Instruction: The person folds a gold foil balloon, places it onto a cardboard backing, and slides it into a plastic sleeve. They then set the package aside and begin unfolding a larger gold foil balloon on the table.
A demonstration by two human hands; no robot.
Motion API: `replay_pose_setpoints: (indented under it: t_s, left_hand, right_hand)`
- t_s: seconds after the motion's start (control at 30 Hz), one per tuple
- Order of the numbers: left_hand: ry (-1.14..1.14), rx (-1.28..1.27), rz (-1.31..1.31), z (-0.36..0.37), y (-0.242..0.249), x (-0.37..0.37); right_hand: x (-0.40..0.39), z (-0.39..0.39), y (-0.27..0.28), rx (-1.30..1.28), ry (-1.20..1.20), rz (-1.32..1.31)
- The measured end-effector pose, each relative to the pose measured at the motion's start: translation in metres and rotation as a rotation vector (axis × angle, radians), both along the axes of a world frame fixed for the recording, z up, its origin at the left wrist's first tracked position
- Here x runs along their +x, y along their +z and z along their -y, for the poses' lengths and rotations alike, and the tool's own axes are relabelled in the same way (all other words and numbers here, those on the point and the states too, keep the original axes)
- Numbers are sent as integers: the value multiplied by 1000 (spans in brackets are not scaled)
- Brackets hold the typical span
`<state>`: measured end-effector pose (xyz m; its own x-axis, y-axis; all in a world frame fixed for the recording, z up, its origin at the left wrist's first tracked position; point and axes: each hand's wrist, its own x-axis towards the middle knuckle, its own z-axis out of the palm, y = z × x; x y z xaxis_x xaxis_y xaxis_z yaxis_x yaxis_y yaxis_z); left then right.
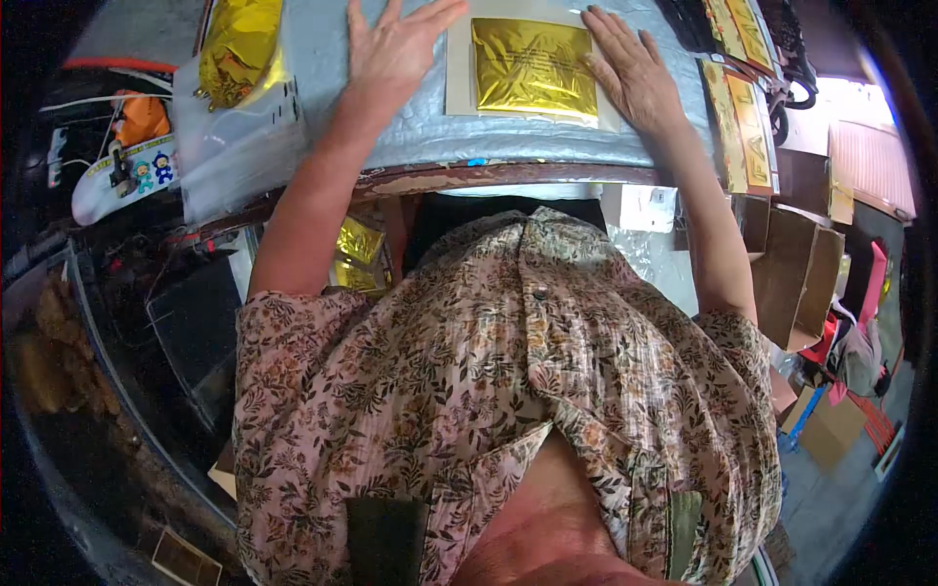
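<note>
A shiny gold foil packet [535, 70] lies flat on the pale blue padded table cover [410, 132]. Around it shows the margin of a clear plastic bag [459, 83]. My left hand [399, 41] is at the packet's left, fingers spread and stretched out, with the fingertips near the bag's upper left edge. On the other side, my right hand [635, 76] lies flat along the packet's right edge, touching it with its fingers extended. Neither hand is gripping anything.
Clear plastic bags [234, 146] and gold foil material [239, 49] lie at the table's left. Yellow printed cards [747, 127] are stacked along the right side. Below the table edge [420, 179] are more gold packets [360, 244]; cardboard boxes [796, 273] stand at right.
</note>
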<state>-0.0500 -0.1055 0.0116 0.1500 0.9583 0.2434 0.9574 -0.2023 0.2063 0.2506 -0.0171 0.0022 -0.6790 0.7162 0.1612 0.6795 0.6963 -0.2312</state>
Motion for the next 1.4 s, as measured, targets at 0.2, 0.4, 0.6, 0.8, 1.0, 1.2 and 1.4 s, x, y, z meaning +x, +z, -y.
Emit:
replay_pose_setpoints:
  t_s: [0.2,0.4,0.6,0.8,1.0,1.2,1.4]
  left_hand:
    - [57,-71,-142,-35,0,7]
    - [-472,74,-47,-89,-49,41]
    - [-448,53,-90,-84,-54,18]
    - [-271,81,-150,-64,-51,1]
    - [-202,295,-46,-48,-45,-14]
    - [-190,103,531,-46,-31,-16]
    - [-100,-11,685,-43,-32,-8]
  right_hand:
    - [14,-13,-37,223,35,50]
    - [10,-7,-26,169,-5,91]
    - [8,-6,-19,126,-29,132]
    - [6,-7,-16,152,-35,164]
    - [16,-15,-28,207,11,125]
    - [11,-33,-34,-146,461,-858]
    - [-5,-55,-4,-228,-41,-311]
